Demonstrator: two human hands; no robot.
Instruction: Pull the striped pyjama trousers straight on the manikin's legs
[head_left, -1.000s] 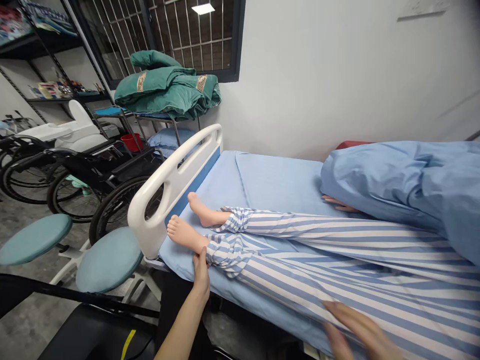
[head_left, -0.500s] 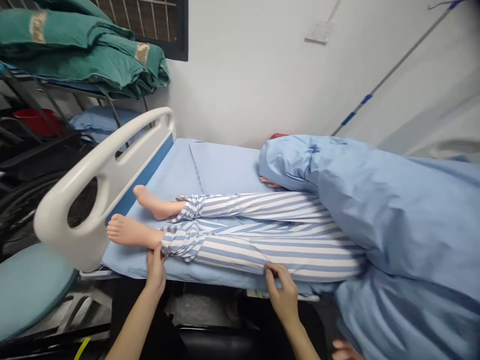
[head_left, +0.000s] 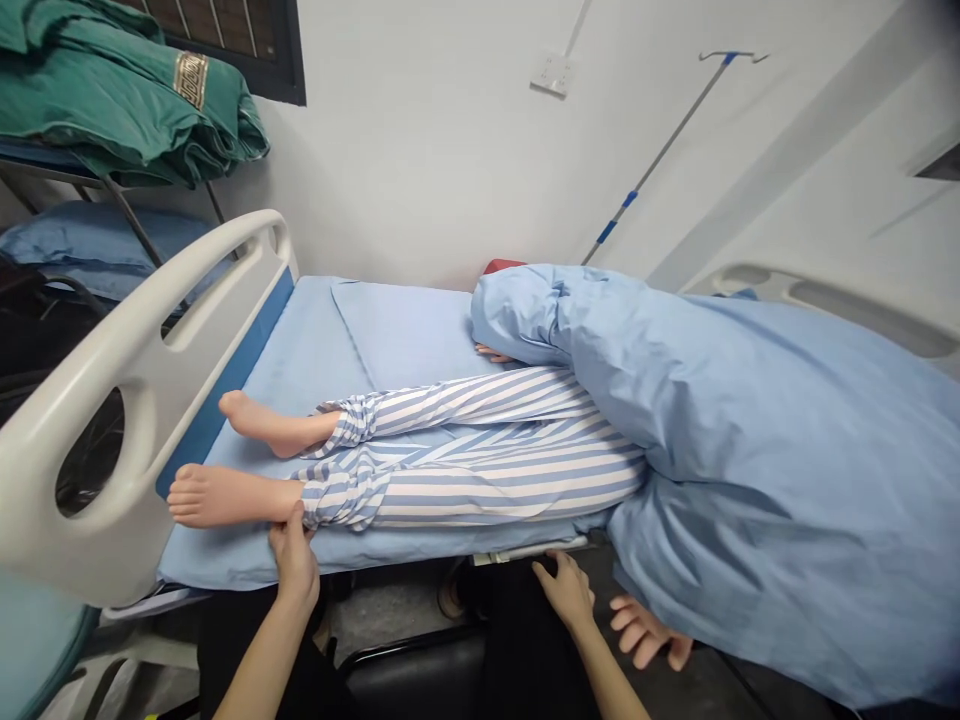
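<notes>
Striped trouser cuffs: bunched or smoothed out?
Bunched: the cuffs gather in creased folds just above the bare feet. The left hand is at the near ankle.

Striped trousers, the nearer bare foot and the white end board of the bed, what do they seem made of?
Blue-and-white striped trousers: matte woven cloth, possibly cotton, from the soft creases.
Smooth bare nearer foot: perhaps plastic or rubber, given its even surface; unsure.
White end board with cut-outs: probably moulded plastic, slightly glossy, given highlights along its rounded rim.
</notes>
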